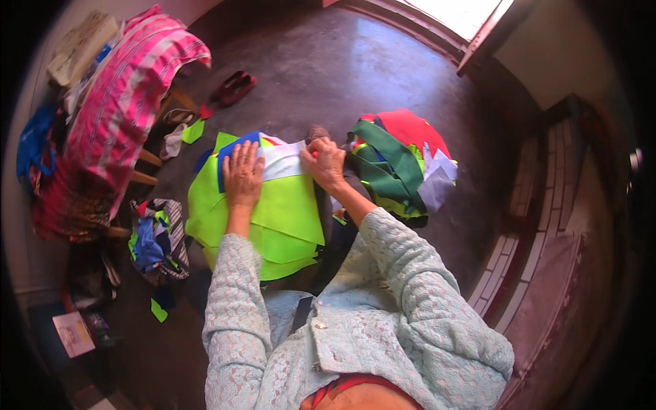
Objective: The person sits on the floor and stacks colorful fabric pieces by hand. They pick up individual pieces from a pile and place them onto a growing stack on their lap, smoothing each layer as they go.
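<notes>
A pile of neon yellow-green cloth pieces lies in front of me at my lap. My left hand rests flat, fingers stretched, on a blue cloth piece at the top of the pile. Beside it a white cloth piece reaches across to the right. My right hand has its fingers closed at that white piece's right edge, apparently pinching it. A bit of red shows at those fingertips. To the right sits a heap of green, red and white cloth.
A pink checked cloth covers furniture with wooden legs at the left. Near it lie dark red shoes, a striped bag of scraps and a loose green scrap. A doorway opens at the far right.
</notes>
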A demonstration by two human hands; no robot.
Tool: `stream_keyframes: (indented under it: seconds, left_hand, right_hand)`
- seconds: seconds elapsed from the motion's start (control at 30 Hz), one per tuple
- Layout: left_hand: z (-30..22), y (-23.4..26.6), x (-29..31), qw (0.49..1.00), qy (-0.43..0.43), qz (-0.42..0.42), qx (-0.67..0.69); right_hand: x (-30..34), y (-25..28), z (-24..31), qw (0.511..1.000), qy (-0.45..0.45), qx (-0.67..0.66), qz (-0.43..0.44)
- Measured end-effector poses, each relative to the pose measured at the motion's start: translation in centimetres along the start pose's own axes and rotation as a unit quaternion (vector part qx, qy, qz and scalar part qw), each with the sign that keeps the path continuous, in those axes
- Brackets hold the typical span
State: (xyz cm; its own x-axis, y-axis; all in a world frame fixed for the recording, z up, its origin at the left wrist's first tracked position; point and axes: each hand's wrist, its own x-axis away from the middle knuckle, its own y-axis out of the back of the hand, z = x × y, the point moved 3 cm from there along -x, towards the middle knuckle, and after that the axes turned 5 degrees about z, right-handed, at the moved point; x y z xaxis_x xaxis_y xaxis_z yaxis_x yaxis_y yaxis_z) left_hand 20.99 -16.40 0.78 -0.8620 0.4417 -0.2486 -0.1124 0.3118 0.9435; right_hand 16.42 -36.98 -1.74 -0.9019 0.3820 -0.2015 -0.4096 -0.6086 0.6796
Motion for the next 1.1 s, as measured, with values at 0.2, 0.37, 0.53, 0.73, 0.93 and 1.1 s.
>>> stream_keyframes:
  seconds: [0.2, 0.37, 0.53, 0.73, 0.93, 1.1]
  left_hand:
    - [-0.2, 0.0, -0.1, 1.0, 0.004, 0.012, -0.012]
    - [0.1, 0.1, -0.1, 1.0, 0.01, 0.027, -0.008]
    - [0.2, -0.1, -0.2, 0.999, 0.015, 0.04, -0.031]
    - [0.6, 0.0, -0.1, 0.996, 0.027, 0.056, -0.062]
    - [-0.6, 0.3, -0.1, 0.996, 0.022, 0.045, -0.073]
    - [-0.4, 0.2, -0.1, 0.996, 0.015, 0.037, -0.078]
  right_hand:
    - [0.5, 1.7, 1.1, 0.998, 0.045, -0.017, -0.038]
    - [2.9, 2.9, 5.4, 0.98, 0.195, 0.03, -0.002]
    - [4.9, 0.4, 4.2, 0.946, 0.205, 0.077, 0.238]
    - [5.1, 7.0, 2.9, 0.967, 0.195, 0.02, 0.165]
    - [7.6, 18.4, -10.4, 0.981, 0.044, 0.146, -0.123]
    - [13.9, 19.4, -19.7, 0.965, -0.137, 0.218, -0.04]
